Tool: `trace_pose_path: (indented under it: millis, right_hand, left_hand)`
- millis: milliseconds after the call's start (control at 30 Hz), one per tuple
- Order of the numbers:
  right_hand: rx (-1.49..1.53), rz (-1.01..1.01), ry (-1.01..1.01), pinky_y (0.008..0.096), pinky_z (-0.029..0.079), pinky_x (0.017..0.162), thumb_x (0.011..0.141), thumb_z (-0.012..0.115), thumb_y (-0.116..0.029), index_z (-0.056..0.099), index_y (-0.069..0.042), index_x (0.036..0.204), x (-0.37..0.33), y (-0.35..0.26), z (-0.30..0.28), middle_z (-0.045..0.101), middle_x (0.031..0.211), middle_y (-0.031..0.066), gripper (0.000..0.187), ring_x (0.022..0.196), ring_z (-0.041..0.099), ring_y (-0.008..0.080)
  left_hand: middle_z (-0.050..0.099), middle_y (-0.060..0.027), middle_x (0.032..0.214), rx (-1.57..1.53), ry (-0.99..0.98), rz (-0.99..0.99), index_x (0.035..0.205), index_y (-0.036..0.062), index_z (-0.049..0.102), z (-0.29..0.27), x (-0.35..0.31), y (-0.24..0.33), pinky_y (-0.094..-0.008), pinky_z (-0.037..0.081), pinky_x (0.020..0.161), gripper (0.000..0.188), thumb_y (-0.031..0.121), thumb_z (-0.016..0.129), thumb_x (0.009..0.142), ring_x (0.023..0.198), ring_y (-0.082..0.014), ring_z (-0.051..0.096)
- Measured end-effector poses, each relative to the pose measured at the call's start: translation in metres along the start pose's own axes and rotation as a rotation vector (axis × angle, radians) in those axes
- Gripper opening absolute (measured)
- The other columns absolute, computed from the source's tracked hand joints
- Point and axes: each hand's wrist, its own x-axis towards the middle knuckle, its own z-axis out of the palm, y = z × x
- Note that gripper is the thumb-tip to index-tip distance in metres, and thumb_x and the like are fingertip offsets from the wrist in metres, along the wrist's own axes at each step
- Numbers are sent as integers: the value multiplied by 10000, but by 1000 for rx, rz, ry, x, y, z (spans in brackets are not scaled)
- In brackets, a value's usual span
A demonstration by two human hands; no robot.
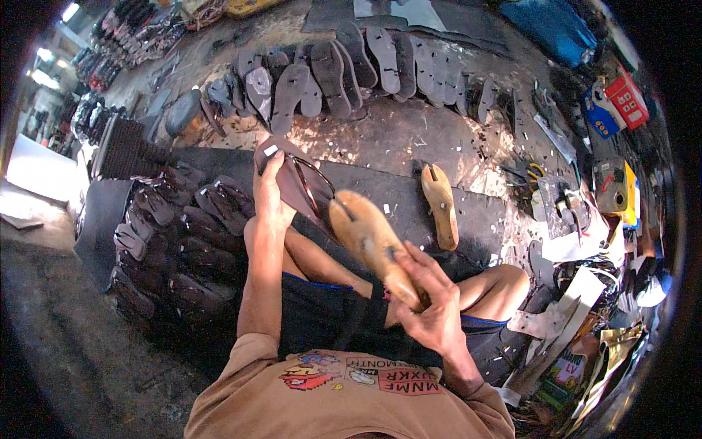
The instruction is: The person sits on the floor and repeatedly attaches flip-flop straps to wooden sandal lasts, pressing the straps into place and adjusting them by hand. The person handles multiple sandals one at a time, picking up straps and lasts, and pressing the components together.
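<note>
My left hand (272, 192) is closed round the heel end of a brown thong sandal (292, 175), its thumb on top beside a small white label. Dark glossy straps cross the sandal. In my right hand (433, 301) is a wooden shoe last (369, 238), gripped at its near end. The slotted toe of the last meets or overlaps the sandal's strap end; whether it sits inside the straps I cannot tell. A second wooden last (440, 208) lies on the dark mat (479, 219) to the right.
Several finished-looking sandals (208, 241) are heaped at my left. Loose dark soles (333, 77) lie in a row ahead. To the right are yellow-handled pliers (536, 173), a red-and-white box (627, 96), a yellow box (629, 194) and scraps. A blue sheet (552, 29) lies far right.
</note>
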Motion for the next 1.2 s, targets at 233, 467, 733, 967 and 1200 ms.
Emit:
trace_pose_path:
  millis: [233, 467, 733, 967, 1200]
  right_hand:
    - [447, 264, 100, 375, 443, 1163, 889, 743, 2, 547, 44, 1511, -2, -9, 35, 649, 1433, 180, 653, 1335, 611, 255]
    - [423, 162, 159, 416, 416, 1193, 909, 730, -12, 526, 43, 1528, -16, 1, 60, 604, 1478, 223, 654, 1400, 570, 312]
    - [476, 196, 255, 492, 315, 1265, 986, 716, -158, 546, 29, 1515, -4, 16, 75, 562, 1548, 234, 586, 1468, 498, 374]
    - [111, 58, 250, 479, 397, 1206, 964, 756, -215, 543, -47, 1544, -9, 29, 85, 491, 1579, 267, 640, 1446, 499, 422]
    - [714, 560, 231, 332, 497, 977, 1157, 474, -412, 666, -15, 1272, -23, 80, 75, 720, 1150, 117, 456, 1091, 616, 134]
  left_hand:
    - [520, -213, 1546, 39, -243, -120, 1627, 259, 374, 44, -47, -11, -654, 549, 1039, 682, 149, 642, 1009, 1378, -425, 566]
    - [576, -230, 1460, -61, -253, -254, 1600, 204, 394, 53, -55, -9, -585, 566, 1059, 628, 128, 654, 1033, 1335, -415, 602]
    - [541, -214, 1475, -92, -279, -235, 1595, 225, 386, 48, -71, -49, -580, 576, 1019, 666, 204, 693, 1004, 1311, -387, 601]
    - [554, -129, 1521, 81, 14, -391, 1598, 141, 422, 32, -144, -69, -427, 483, 1153, 552, 418, 463, 1122, 1353, -249, 578]
    - [706, -101, 1216, -23, -51, -493, 1383, 28, 570, 33, -167, -39, -403, 550, 1024, 618, 552, 524, 1059, 1119, -226, 698]
